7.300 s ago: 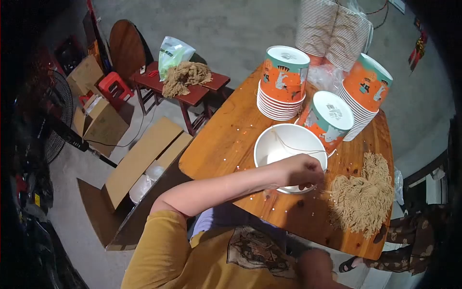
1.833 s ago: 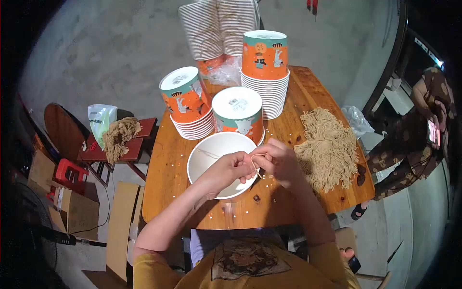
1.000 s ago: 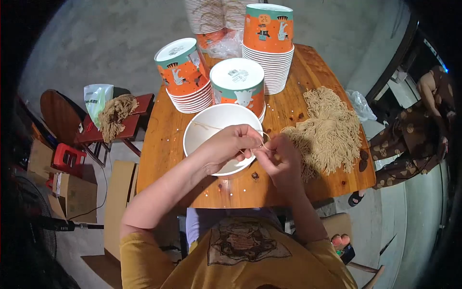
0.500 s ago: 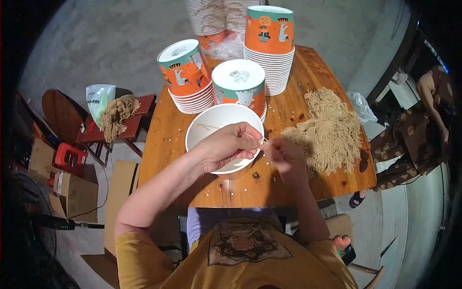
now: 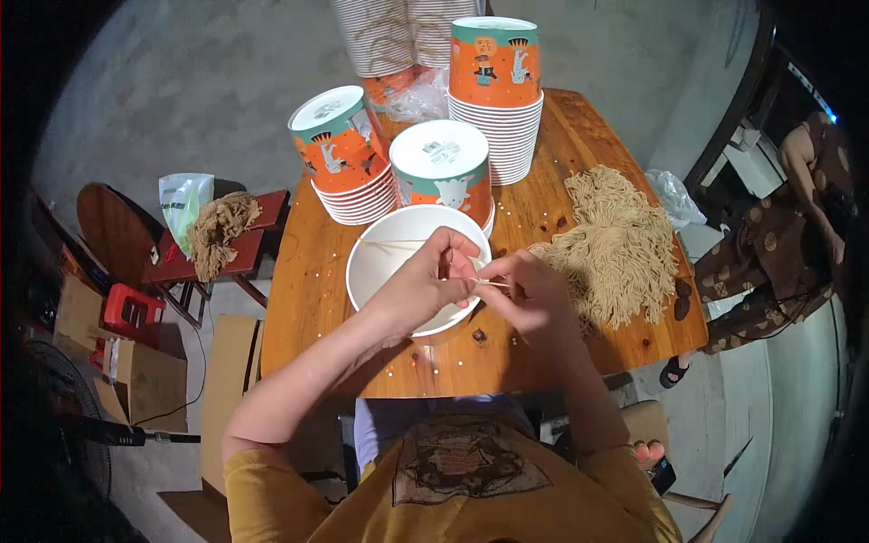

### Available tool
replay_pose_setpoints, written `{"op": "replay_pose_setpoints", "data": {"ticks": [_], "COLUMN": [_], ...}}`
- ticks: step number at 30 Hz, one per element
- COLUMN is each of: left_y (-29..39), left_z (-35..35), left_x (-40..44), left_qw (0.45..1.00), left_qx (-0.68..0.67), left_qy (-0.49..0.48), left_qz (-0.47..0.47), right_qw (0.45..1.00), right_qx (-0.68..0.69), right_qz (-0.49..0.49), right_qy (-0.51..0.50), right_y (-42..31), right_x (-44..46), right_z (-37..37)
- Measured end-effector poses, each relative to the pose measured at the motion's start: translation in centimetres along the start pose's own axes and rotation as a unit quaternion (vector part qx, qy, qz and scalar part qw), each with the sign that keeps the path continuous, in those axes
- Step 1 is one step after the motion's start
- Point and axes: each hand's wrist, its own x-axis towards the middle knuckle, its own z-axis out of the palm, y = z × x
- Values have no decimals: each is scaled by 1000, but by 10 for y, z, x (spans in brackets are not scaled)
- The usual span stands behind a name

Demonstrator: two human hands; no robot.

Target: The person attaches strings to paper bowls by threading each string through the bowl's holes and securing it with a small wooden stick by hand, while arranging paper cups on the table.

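Observation:
A thin beige cord [image 5: 389,244] crosses the white mouth of a paper bucket [image 5: 367,271] that stands open side up on the table. My left hand [image 5: 421,281] is closed over the bucket's near right rim, pinching the cord. Just to its right, my right hand [image 5: 532,294] pinches the cord's end between thumb and fingers, the two hands' fingertips almost touching. Whether the cord is knotted there is too small to tell. Beside my right hand lies a big heap of beige cords [image 5: 620,249].
Upside-down stacks of orange printed buckets [image 5: 493,72], [image 5: 339,145] and another bucket [image 5: 442,167] stand behind on the wooden table [image 5: 303,281]. Clear plastic [image 5: 421,95] lies among them. More cords [image 5: 222,226] hang over a red bench at left. A person [image 5: 787,244] stands at right.
My right hand has come up and closer to my left, its thumb and finger now pinching at the cord by the left fingertips. The view has shifted slightly.

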Motion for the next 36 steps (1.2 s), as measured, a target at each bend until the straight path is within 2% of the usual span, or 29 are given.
{"op": "replay_pose_setpoints", "data": {"ticks": [4,6,10,12,13,15,21,23,25,26,28,29,31,36], "left_y": [-3,-3,-3,-7,-7,-3,-1,2,0,1,4,3,0,-7], "left_z": [3,5,7,5,6,9,14,19,18,18,19,19,16,13], "left_x": [-3,-5,-11,-11,-12,-13,-14,-18,-17,-18,-20,-20,-17,-12], "left_qw": [1000,996,990,970,970,945,914,914,879,879,927,927,963,975], "left_qx": [15,59,120,214,214,302,345,345,413,413,341,341,241,181], "left_qy": [8,14,24,50,51,70,111,125,141,142,129,128,113,108], "left_qz": [26,59,67,101,101,100,183,173,190,192,90,90,53,63], "right_qw": [999,999,998,997,997,996,998,998,998,997,997,996,995,994], "right_qx": [12,27,47,54,54,71,13,4,-5,-14,-23,-37,-52,-47], "right_qz": [16,31,29,40,40,45,19,11,3,8,14,-4,-21,-33], "right_qy": [25,17,20,27,26,38,59,63,67,69,71,79,88,94], "right_y": [0,0,3,3,2,-2,-2,-1,-1,-1,-3,-3,-3,-2], "right_x": [-1,0,-1,-2,-2,-3,-5,-7,-7,-8,-9,-10,-11,-11], "right_z": [4,4,6,8,9,10,13,14,15,16,17,18,19,19]}}
